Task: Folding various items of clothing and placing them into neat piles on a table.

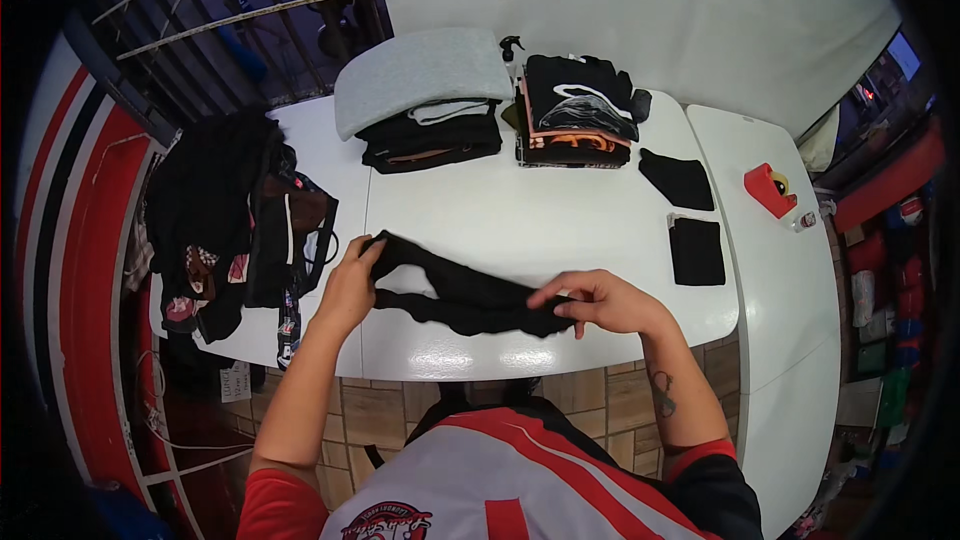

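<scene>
A black cloth garment [480, 292] stretches between my hands, just above the front of a white table [442, 210]. It is narrow and rumpled, with a gap between its upper and lower strips near the left end. The fingers of my left hand [351, 281] pinch that end. At the other end, my right hand [600, 301] has its thumb and fingers on the cloth. Which kind of garment it is, I cannot tell.
Loose clothes [225, 202] heap at the left. Behind stand a folded stack under a grey cloth [424, 75], a spray bottle [511, 52] and a folded shirt stack [577, 112]. Two folded black pieces [677, 178] [697, 251] lie right. A red tape dispenser [769, 190] sits on the side table [787, 300].
</scene>
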{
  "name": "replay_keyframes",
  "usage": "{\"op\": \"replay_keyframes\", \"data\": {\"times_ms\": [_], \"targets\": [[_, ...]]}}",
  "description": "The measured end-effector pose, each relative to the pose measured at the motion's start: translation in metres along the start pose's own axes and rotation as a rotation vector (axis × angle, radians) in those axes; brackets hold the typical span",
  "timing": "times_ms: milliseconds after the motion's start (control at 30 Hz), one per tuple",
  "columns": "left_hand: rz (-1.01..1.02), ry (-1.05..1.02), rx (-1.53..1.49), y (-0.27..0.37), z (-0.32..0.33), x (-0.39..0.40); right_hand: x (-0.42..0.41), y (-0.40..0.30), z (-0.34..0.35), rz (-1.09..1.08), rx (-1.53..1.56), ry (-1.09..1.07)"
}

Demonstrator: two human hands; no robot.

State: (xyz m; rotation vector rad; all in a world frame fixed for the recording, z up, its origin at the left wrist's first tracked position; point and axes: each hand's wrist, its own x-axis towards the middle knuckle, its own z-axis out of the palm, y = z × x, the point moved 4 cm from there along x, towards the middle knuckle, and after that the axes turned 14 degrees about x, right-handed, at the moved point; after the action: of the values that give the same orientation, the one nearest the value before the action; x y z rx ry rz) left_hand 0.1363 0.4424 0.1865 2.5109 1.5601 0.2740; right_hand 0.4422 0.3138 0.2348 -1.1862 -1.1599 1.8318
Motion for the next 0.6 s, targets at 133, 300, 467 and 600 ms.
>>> {"op": "replay_keyframes", "data": {"times_ms": [133, 300, 467, 600], "targets": [[0.140, -0.135, 0.078, 0.000, -0.007, 0.002, 0.000, 0.030, -0.029, 0.033, -0.634, 0.331], [0.207, -0.415, 0.027, 0.003, -0.042, -0.003, -0.020, 0.019, -0.038, -0.113, -0.611, 0.287], [0.373, -0.290, -0.100, 0.002, -0.068, 0.008, -0.036, 0.000, -0.059, -0.347, -0.454, 0.362], [-0.051, -0.408, -0.645, -0.014, -0.047, 0.027, -0.024, 0.011, -0.079, -0.025, -0.170, 0.427]]}}
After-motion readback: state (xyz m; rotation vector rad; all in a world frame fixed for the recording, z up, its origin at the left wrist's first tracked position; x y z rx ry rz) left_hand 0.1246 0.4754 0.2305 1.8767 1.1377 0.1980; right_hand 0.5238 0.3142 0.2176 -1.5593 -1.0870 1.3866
